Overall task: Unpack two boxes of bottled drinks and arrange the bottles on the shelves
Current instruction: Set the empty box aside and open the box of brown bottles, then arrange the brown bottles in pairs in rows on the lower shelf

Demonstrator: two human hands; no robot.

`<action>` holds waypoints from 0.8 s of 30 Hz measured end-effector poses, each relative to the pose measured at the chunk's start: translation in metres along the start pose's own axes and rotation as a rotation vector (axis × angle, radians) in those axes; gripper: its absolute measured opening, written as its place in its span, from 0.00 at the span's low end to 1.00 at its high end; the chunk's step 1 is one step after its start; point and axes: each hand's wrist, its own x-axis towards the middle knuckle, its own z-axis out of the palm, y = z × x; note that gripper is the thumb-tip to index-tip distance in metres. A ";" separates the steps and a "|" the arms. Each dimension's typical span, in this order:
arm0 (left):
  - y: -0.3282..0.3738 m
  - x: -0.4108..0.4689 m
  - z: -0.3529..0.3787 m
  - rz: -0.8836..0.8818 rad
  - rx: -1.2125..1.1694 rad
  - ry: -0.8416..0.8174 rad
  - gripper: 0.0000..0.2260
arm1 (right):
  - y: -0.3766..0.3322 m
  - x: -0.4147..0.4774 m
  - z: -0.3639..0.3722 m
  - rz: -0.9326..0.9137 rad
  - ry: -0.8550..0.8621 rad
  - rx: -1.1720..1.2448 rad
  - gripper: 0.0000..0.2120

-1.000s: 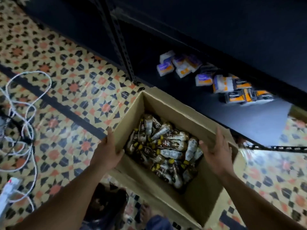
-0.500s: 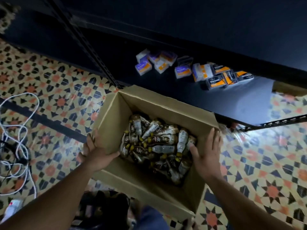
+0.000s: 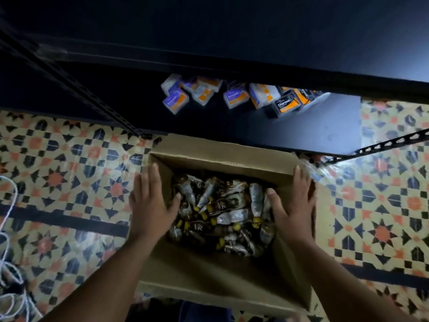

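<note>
An open cardboard box [image 3: 222, 159] stands on the patterned floor in front of the dark shelf [image 3: 325, 126]. Several small brown drink bottles [image 3: 222, 212] with yellow caps lie jumbled inside it. My left hand [image 3: 151, 201] grips the box's left wall, thumb inside and fingers over the rim. On the opposite wall my right hand [image 3: 294, 201] holds the same way, thumb inside near the bottles. Both forearms reach in from the bottom of the view.
Several small purple, white and orange-black packs [image 3: 232, 95] lie on the low dark shelf behind the box. A slotted metal upright [image 3: 76, 89] runs at the left, another rail [image 3: 392, 142] at the right. White cables [image 3: 9, 252] lie on the floor at far left.
The box now sits squarer to the shelf, with its far wall close to the shelf edge. Both hands have slid forward along the side walls, still holding them.
</note>
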 end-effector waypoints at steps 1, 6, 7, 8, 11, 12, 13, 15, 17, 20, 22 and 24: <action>0.001 0.008 -0.002 0.100 0.011 -0.001 0.41 | -0.002 0.003 0.003 -0.032 -0.018 0.015 0.39; -0.010 0.031 -0.007 0.223 0.081 -0.103 0.40 | 0.002 0.014 0.011 -0.070 -0.070 -0.157 0.38; -0.015 0.032 -0.007 0.197 0.098 -0.129 0.40 | 0.004 0.015 0.011 -0.078 -0.087 -0.199 0.38; -0.018 0.032 -0.009 0.164 0.099 -0.161 0.40 | 0.007 0.016 0.009 -0.089 -0.103 -0.226 0.39; -0.025 0.031 -0.016 0.136 0.052 -0.236 0.40 | 0.013 0.020 0.004 -0.119 -0.159 -0.236 0.40; -0.024 0.031 -0.017 0.150 0.037 -0.242 0.39 | 0.014 0.021 0.003 -0.124 -0.178 -0.234 0.40; -0.023 0.031 -0.017 0.161 0.036 -0.249 0.39 | 0.015 0.022 0.002 -0.128 -0.194 -0.240 0.41; -0.021 0.031 -0.017 0.154 0.085 -0.265 0.37 | 0.017 0.022 0.002 -0.141 -0.212 -0.263 0.41; -0.017 0.026 -0.016 0.187 0.175 -0.198 0.33 | 0.018 0.018 0.005 -0.158 -0.177 -0.255 0.40; 0.002 0.012 -0.010 0.244 0.196 -0.170 0.25 | 0.016 -0.001 0.015 -0.135 -0.040 -0.166 0.34; 0.015 0.003 0.002 0.192 0.098 -0.294 0.23 | 0.019 -0.016 0.029 -0.069 0.018 -0.080 0.30; 0.021 0.004 0.023 0.141 -0.029 -0.388 0.22 | 0.028 -0.027 0.048 0.053 0.030 0.097 0.30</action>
